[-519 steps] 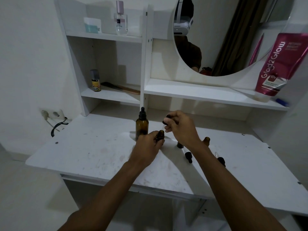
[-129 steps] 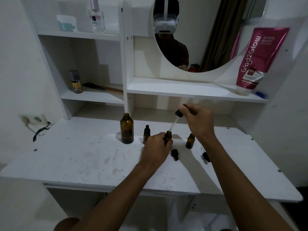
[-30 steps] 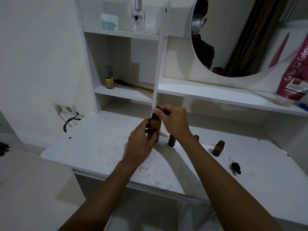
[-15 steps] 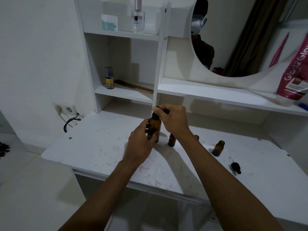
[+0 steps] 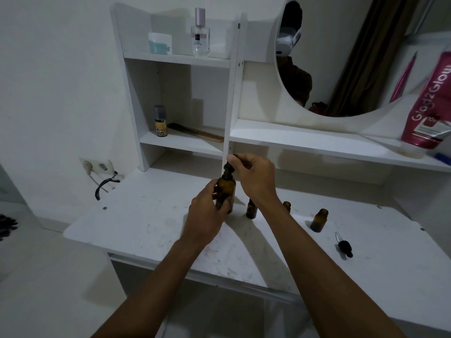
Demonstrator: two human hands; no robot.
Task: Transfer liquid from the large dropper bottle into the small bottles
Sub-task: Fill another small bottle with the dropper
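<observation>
The large amber dropper bottle [image 5: 227,189] stands on the white tabletop [image 5: 146,220]. My left hand [image 5: 207,213] grips its body. My right hand [image 5: 253,176] pinches the black dropper cap [image 5: 229,167] on the bottle's neck. Right of it stand three small amber bottles: one [image 5: 251,209] partly behind my right wrist, one [image 5: 287,206] mostly hidden by my forearm, and an uncapped one [image 5: 319,220] further right. A small black dropper cap [image 5: 344,246] lies on the table near that bottle.
White shelves rise behind the table. On them stand a small spray can [image 5: 160,121], a comb [image 5: 195,131], a jar [image 5: 159,43], a perfume bottle [image 5: 200,35] and a pink tube [image 5: 430,106]. A round mirror [image 5: 341,57] hangs above. A wall socket with a black cable [image 5: 105,184] is at left.
Over the last second both hands stay on the large bottle, and the right fingers shift only slightly on its cap. Earlier, I held the dropper over a small bottle.
</observation>
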